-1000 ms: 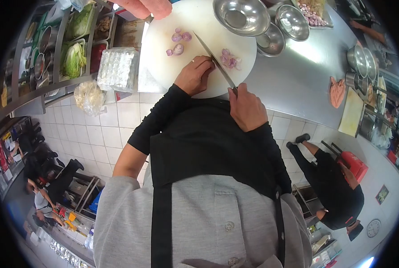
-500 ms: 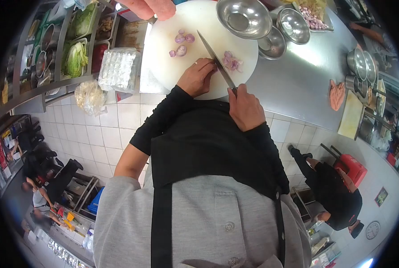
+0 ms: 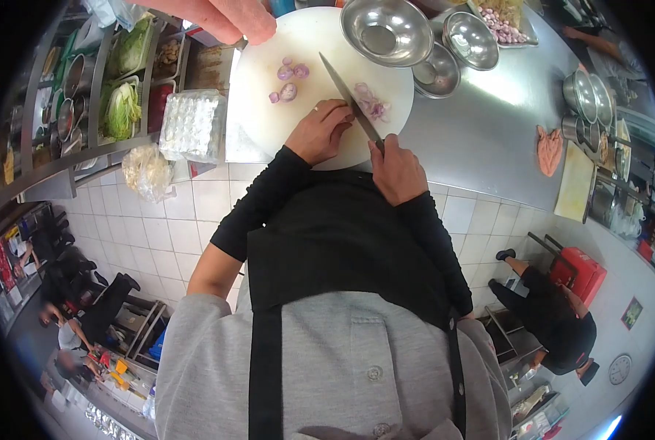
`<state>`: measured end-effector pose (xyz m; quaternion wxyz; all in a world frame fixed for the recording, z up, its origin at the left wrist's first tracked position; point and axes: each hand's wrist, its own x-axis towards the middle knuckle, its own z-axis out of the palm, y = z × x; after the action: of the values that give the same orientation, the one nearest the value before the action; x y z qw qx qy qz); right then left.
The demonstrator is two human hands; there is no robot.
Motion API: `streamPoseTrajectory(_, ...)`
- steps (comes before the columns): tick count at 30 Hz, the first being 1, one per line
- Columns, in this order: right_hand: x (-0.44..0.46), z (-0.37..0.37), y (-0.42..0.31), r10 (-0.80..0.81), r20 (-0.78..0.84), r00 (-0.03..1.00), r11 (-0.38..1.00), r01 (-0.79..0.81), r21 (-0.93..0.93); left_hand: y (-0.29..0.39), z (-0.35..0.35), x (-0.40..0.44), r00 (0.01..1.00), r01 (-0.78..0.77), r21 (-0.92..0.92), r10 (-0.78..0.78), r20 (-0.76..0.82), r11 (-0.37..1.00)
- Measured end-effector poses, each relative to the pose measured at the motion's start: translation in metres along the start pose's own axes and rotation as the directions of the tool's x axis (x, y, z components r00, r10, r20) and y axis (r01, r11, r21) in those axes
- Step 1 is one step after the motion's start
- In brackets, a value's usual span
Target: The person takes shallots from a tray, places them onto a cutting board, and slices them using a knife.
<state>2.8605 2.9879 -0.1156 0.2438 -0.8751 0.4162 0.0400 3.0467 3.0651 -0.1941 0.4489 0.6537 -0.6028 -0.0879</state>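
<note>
My right hand (image 3: 399, 170) is closed around the handle of a kitchen knife (image 3: 335, 73), whose long blade points away to the upper left over a round white cutting board (image 3: 257, 125). Against the blade's left side, my left hand (image 3: 320, 132) has its fingers curled on a shallot, mostly hidden by the fingers and blade. Thin shallot slices (image 3: 373, 105) lie in a small heap right of the blade. Several peeled shallots (image 3: 288, 92) rest on the board farther left.
A steel bowl (image 3: 387, 33) overlaps the board's far right edge, with smaller bowls (image 3: 472, 40) beside it. A tray of shallots (image 3: 505, 31) stands behind. An egg tray (image 3: 190, 126) is at left. A large pink shape (image 3: 243, 18) looms at the top. Another person (image 3: 555, 312) is at lower right.
The view has shifted, so the board and bowls appear slightly left and lower. Both hands keep their hold beside the knife. The person at lower right has changed leg position.
</note>
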Motion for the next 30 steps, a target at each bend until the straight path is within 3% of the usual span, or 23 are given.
streamPoseTrajectory(9, -0.007, -0.011, -0.004, -0.059, 0.003, 0.998, 0.993, 0.059, -0.104, -0.014, -0.007, 0.002, 0.988, -0.124, 0.046, 0.119, 0.102, 0.991)
streamPoseTrajectory(30, 0.000, 0.001, -0.010, 0.007, 0.028, 1.000, 1.000, -0.006, -0.012, -0.023, -0.003, -0.008, 0.981, -0.087, 0.091, 0.069, 0.183, 0.992)
